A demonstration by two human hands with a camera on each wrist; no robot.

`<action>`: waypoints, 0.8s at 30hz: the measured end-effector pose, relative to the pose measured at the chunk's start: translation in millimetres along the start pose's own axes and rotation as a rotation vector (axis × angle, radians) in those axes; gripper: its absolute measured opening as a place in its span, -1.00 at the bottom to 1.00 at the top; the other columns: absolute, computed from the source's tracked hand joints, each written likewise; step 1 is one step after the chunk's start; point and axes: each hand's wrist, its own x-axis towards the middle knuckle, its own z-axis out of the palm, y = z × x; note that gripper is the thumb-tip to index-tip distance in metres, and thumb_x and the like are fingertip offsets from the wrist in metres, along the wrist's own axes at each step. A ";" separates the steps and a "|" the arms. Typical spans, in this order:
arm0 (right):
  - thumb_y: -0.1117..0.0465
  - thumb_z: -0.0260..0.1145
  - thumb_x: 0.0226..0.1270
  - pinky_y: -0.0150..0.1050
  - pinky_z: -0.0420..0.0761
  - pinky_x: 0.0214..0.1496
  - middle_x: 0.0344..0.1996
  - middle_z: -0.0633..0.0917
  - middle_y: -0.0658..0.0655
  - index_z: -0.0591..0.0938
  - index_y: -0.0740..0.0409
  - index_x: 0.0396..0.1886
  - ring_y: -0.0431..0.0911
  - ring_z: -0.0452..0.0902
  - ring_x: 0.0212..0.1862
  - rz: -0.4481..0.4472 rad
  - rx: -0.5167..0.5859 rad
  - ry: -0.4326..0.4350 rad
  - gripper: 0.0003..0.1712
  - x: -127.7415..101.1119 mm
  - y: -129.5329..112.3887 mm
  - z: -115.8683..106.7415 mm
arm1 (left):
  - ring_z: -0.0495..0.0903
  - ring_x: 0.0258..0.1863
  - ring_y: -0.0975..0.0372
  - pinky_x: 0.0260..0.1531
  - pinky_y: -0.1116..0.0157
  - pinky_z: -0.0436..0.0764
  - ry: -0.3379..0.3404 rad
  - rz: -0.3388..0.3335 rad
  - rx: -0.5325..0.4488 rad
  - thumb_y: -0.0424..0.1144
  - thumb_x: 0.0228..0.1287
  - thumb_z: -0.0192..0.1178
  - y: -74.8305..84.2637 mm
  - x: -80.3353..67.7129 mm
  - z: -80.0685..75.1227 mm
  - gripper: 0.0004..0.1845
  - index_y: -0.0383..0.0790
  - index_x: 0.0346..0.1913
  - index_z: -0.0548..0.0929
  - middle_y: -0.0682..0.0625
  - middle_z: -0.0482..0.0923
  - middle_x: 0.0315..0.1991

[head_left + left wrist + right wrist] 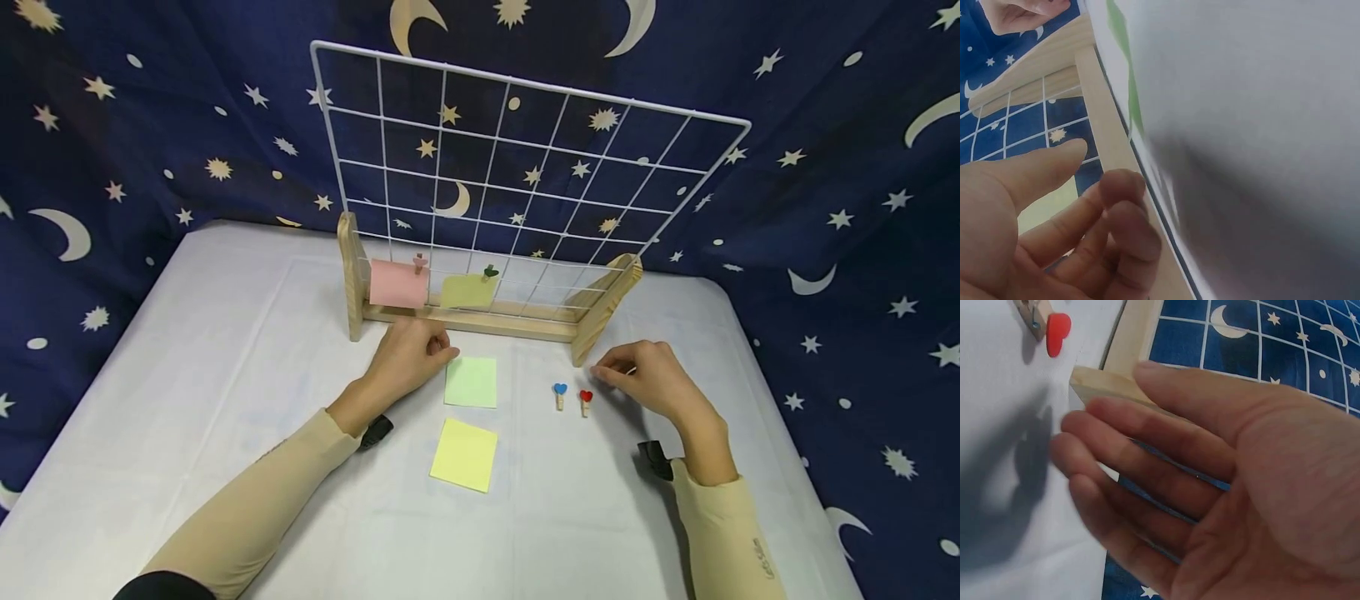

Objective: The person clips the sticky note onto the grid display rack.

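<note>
My left hand (442, 348) rests on the white table, fingertips by the upper left corner of a green sticky note (471, 382). In the left wrist view the left hand (1100, 167) has loosely curled fingers that hold nothing. My right hand (603, 373) hovers just right of a red heart clip (586, 400), with a blue heart clip (559, 393) beside it. In the right wrist view the right hand (1104, 406) is relaxed and empty, the red heart clip (1057, 331) ahead of it. A yellow sticky note (464, 454) lies nearer me.
A white wire grid (525, 167) stands in a wooden stand (480, 321) at the back of the table. A pink note (397, 283) and a yellowish note (468, 292) hang clipped to its lowest wire. Star-patterned blue cloth surrounds the table.
</note>
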 end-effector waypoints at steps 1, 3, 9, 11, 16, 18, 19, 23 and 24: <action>0.17 0.47 0.42 -0.17 0.68 -0.18 -0.40 0.82 -0.02 0.85 0.09 -0.22 -0.18 0.69 -0.32 0.003 0.003 -0.017 -0.89 -0.1 0.7 -0.2 | 0.51 -0.51 0.24 -0.44 0.29 0.46 -0.010 -0.001 0.004 -0.23 0.24 0.53 -0.6 -0.5 0.7 -0.86 -0.21 -0.37 0.80 0.06 0.57 -0.57; 0.18 0.46 0.43 -0.18 0.67 -0.18 -0.40 0.82 0.00 0.85 0.13 -0.19 -0.18 0.68 -0.32 0.004 0.013 -0.044 -0.87 -0.2 1.1 -0.5 | 0.51 -0.50 0.23 -0.44 0.27 0.46 -0.030 -0.014 0.007 -0.20 0.22 0.54 -1.5 -1.6 1.7 -0.83 -0.24 -0.33 0.80 0.05 0.56 -0.57; 0.18 0.44 0.45 -0.20 0.66 -0.18 -0.38 0.82 0.02 0.84 0.17 -0.15 -0.16 0.69 -0.30 0.002 0.024 -0.083 -0.84 0.6 1.0 1.0 | 0.51 -0.47 0.20 -0.41 0.24 0.46 -0.099 -0.063 0.020 -0.10 0.18 0.58 -2.8 -4.7 5.0 -0.71 -0.24 -0.25 0.76 0.04 0.54 -0.54; 0.18 0.44 0.45 -0.20 0.65 -0.18 -0.37 0.82 0.01 0.84 0.16 -0.15 -0.16 0.68 -0.30 0.006 0.021 -0.086 -0.84 0.6 1.2 1.5 | 0.50 -0.47 0.20 -0.40 0.23 0.45 -0.116 -0.075 0.022 -0.09 0.16 0.60 -2.2 -5.0 6.3 -0.69 -0.22 -0.24 0.74 0.04 0.53 -0.53; 0.17 0.48 0.41 -0.20 0.66 -0.14 -0.37 0.81 -0.06 0.84 0.11 -0.15 -0.18 0.68 -0.27 0.018 0.028 -0.096 -0.86 -0.5 1.3 2.5 | 0.48 -0.49 0.21 -0.41 0.24 0.43 -0.151 -0.074 0.017 -0.11 0.11 0.63 0.1 -5.1 10.0 -0.65 -0.20 -0.22 0.69 0.05 0.53 -0.52; 0.17 0.51 0.38 -0.21 0.65 -0.13 -0.37 0.80 -0.08 0.84 0.09 -0.18 -0.19 0.68 -0.26 0.019 0.036 -0.105 -0.88 -1.0 1.2 3.2 | 0.48 -0.49 0.21 -0.42 0.25 0.43 -0.159 -0.070 0.017 -0.14 0.08 0.65 0.7 -5.4 11.1 -0.64 -0.20 -0.21 0.68 0.05 0.54 -0.51; 0.17 0.52 0.36 -0.22 0.65 -0.13 -0.38 0.80 -0.08 0.84 0.08 -0.18 -0.19 0.68 -0.26 0.020 0.038 -0.109 -0.89 -1.1 1.1 3.4 | 0.48 -0.49 0.21 -0.43 0.25 0.42 -0.162 -0.066 0.019 -0.15 0.07 0.66 1.0 -5.5 11.4 -0.63 -0.21 -0.21 0.67 0.04 0.54 -0.50; 0.17 0.57 0.29 -0.28 0.63 -0.18 -0.41 0.78 -0.09 0.83 0.07 -0.22 -0.21 0.66 -0.30 0.014 0.036 -0.112 -0.88 -0.8 0.6 4.2 | 0.46 -0.49 0.21 -0.44 0.27 0.41 -0.162 -0.048 0.026 -0.20 0.04 0.67 1.9 -5.0 10.9 -0.62 -0.21 -0.20 0.67 0.02 0.55 -0.49; 0.16 0.58 0.29 -0.30 0.63 -0.20 -0.41 0.78 -0.09 0.83 0.08 -0.22 -0.21 0.66 -0.30 0.014 0.033 -0.112 -0.87 -0.5 0.4 4.1 | 0.46 -0.49 0.21 -0.44 0.27 0.41 -0.162 -0.043 0.028 -0.20 0.04 0.67 2.2 -4.6 10.5 -0.62 -0.21 -0.20 0.67 0.02 0.55 -0.49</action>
